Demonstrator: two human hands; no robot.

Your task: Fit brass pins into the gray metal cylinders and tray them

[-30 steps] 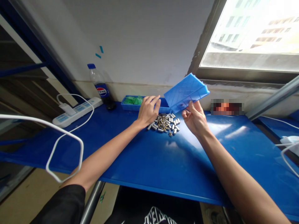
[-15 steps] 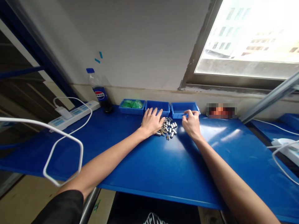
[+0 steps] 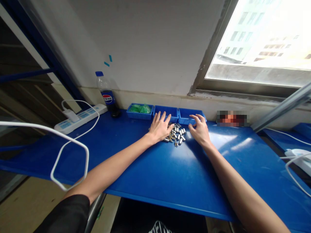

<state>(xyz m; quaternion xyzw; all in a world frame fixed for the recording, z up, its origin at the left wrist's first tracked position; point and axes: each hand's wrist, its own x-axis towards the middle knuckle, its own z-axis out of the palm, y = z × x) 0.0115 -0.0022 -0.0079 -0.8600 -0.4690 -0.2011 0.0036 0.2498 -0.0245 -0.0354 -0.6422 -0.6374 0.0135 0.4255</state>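
Note:
A pile of several small silver and brass metal parts [image 3: 178, 133] lies on the blue table [image 3: 155, 168] near the back wall. My left hand [image 3: 159, 127] rests flat with fingers spread on the pile's left side. My right hand [image 3: 200, 130] lies on the pile's right side, fingers apart and slightly curled, holding nothing. Just behind the hands stand three blue bins in a row: a left bin [image 3: 140, 111] with green bags, a middle bin [image 3: 166, 112] and a right bin [image 3: 190, 116], which my right fingertips almost touch.
A cola bottle [image 3: 107, 94] stands left of the bins. A white power strip [image 3: 81, 117] with a plugged charger and looping white cable [image 3: 70, 152] lies at the left. More white cable and a device [image 3: 299, 158] sit at the right. A window is above right.
One second ago my right hand held the right bin tipped up over the pile. It set the bin down in the row, let go, and now lies beside the pile.

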